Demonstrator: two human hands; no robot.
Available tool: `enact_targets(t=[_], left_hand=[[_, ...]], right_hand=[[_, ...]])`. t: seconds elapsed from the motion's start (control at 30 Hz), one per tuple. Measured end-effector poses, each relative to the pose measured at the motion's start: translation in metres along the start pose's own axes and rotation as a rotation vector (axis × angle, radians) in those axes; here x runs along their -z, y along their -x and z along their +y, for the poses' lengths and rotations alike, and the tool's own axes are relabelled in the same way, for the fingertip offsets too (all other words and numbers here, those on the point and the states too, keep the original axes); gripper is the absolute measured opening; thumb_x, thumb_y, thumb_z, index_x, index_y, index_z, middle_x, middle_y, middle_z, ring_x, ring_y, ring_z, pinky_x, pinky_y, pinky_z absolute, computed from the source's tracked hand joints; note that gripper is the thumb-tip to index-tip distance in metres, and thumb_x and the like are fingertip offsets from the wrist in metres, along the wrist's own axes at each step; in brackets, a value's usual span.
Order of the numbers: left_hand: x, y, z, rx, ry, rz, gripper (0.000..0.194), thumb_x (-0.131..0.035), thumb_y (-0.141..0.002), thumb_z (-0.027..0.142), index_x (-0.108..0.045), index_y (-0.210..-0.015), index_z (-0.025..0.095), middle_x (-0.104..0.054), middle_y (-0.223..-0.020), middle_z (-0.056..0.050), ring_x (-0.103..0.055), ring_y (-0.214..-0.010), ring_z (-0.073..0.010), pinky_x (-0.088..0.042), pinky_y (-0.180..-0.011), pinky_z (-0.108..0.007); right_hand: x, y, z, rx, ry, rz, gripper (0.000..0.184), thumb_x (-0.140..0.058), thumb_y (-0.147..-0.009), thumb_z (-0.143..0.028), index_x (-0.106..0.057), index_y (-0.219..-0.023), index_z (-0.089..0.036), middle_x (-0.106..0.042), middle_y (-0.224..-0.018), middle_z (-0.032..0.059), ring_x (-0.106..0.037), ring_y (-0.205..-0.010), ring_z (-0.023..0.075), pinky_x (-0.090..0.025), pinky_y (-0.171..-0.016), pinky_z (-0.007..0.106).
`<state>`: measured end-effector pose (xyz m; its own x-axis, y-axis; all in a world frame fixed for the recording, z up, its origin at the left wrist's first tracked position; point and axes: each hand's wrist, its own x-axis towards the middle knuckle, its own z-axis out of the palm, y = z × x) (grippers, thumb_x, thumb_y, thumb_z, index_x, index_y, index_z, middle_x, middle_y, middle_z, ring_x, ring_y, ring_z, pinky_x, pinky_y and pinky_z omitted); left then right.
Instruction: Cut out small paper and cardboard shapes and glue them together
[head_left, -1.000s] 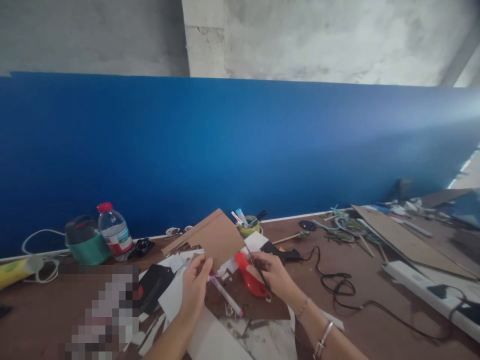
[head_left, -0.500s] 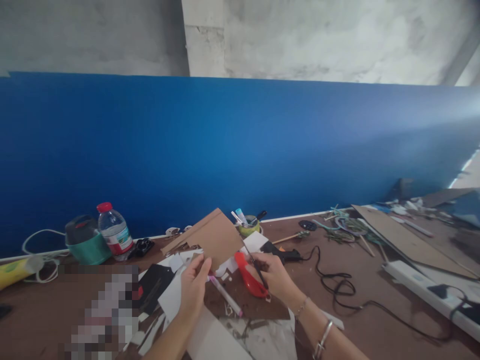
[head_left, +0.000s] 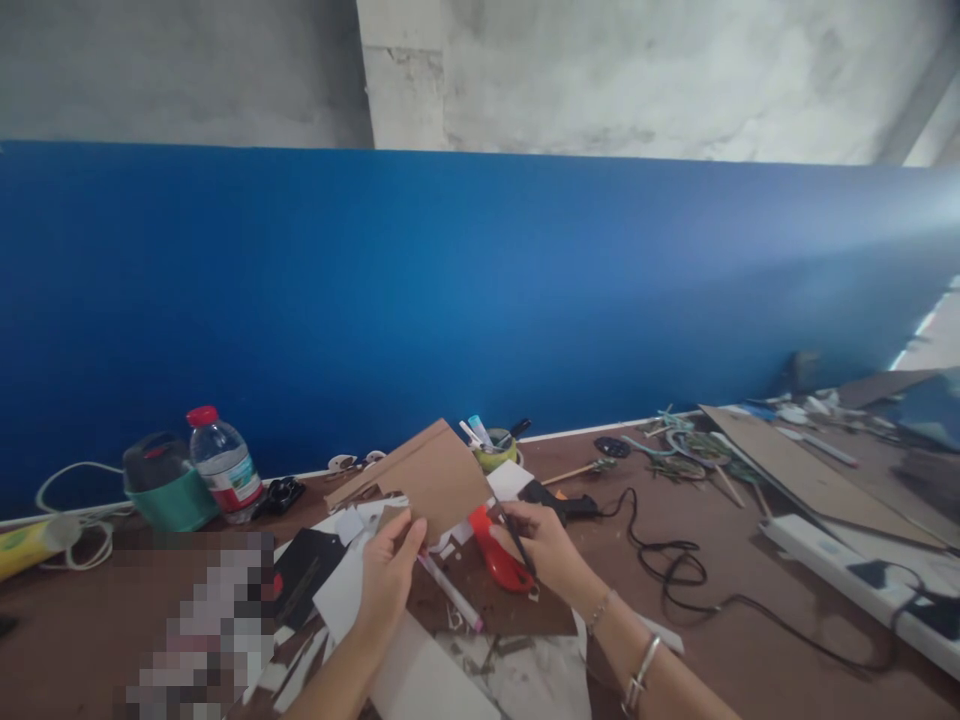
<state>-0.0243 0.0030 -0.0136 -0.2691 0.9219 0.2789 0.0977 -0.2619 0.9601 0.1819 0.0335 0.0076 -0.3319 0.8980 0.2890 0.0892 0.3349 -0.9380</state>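
My left hand (head_left: 390,565) pinches the near edge of a piece of brown cardboard (head_left: 442,480) between thumb and fingers. The cardboard is tilted up and has a notch cut in its left side. My right hand (head_left: 547,545) is closed on a slim dark pen-like tool (head_left: 517,540), its tip at the cardboard's right edge; its exact kind is not clear. Just left of that hand lies a glossy red curved object (head_left: 499,560), partly covered. A white and pink marker (head_left: 454,595) rests between my hands. White paper (head_left: 427,665) lies under my left forearm.
A red-capped water bottle (head_left: 225,470) and a green container (head_left: 172,495) stand at left. Behind the cardboard is a pen holder (head_left: 499,455). A black glue gun (head_left: 559,500) trails its cord toward a white power strip (head_left: 862,590). A blue partition (head_left: 480,290) bounds the table.
The dark tool's tip has shifted slightly and its thin upper end shows less. The left hand's grip on the cardboard is the same. The whole view has moved slightly.
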Motion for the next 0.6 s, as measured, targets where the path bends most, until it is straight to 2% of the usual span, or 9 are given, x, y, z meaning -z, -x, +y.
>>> enact_targets(t=[0.13, 0.3, 0.4, 0.5, 0.6], left_hand=[[0.001, 0.001, -0.002, 0.019, 0.012, -0.005, 0.028, -0.059, -0.079, 0.045, -0.068, -0.08, 0.018, -0.06, -0.064, 0.002, -0.051, -0.06, -0.015, -0.039, -0.059, -0.023], [0.0, 0.0, -0.002, 0.022, 0.035, 0.019, 0.03, -0.062, -0.077, 0.045, -0.069, -0.082, 0.017, -0.062, -0.067, 0.0, -0.053, -0.062, -0.016, -0.042, -0.06, -0.023], [-0.001, 0.0, 0.0, 0.014, 0.008, 0.016, 0.031, -0.062, -0.076, 0.045, -0.07, -0.083, 0.017, -0.063, -0.067, -0.001, -0.052, -0.062, -0.0161, -0.042, -0.06, -0.024], [-0.001, 0.001, 0.001, 0.007, -0.024, -0.02, 0.032, -0.062, -0.075, 0.046, -0.07, -0.083, 0.016, -0.061, -0.064, -0.001, -0.049, -0.058, -0.015, -0.041, -0.056, -0.023], [-0.001, 0.003, 0.0, 0.005, -0.033, -0.025, 0.033, -0.062, -0.076, 0.046, -0.071, -0.085, 0.016, -0.062, -0.066, -0.001, -0.05, -0.06, -0.0155, -0.041, -0.057, -0.023]], right_hand=[[-0.002, 0.001, -0.004, 0.034, 0.038, 0.017, 0.031, -0.064, -0.075, -0.044, -0.063, -0.067, -0.014, -0.052, -0.059, -0.001, -0.045, -0.056, 0.0122, -0.036, -0.052, 0.023], [0.002, 0.001, 0.0, 0.033, 0.094, 0.004, 0.03, -0.064, -0.076, -0.042, -0.064, -0.068, -0.013, -0.053, -0.058, -0.0011, -0.045, -0.055, 0.012, -0.034, -0.051, 0.022], [0.004, 0.0, 0.006, -0.005, 0.081, 0.008, 0.026, -0.066, -0.075, -0.039, -0.069, -0.078, -0.013, -0.06, -0.063, 0.0005, -0.051, -0.058, 0.0137, -0.039, -0.054, 0.023], [0.005, 0.0, 0.009, -0.01, 0.018, 0.016, 0.029, -0.067, -0.075, -0.038, -0.07, -0.09, -0.013, -0.067, -0.076, 0.0047, -0.058, -0.069, 0.0184, -0.045, -0.063, 0.026], [0.005, 0.0, 0.008, 0.008, 0.011, 0.024, 0.028, -0.068, -0.073, -0.037, -0.072, -0.088, -0.014, -0.068, -0.075, 0.005, -0.06, -0.073, 0.0212, -0.048, -0.065, 0.029]])
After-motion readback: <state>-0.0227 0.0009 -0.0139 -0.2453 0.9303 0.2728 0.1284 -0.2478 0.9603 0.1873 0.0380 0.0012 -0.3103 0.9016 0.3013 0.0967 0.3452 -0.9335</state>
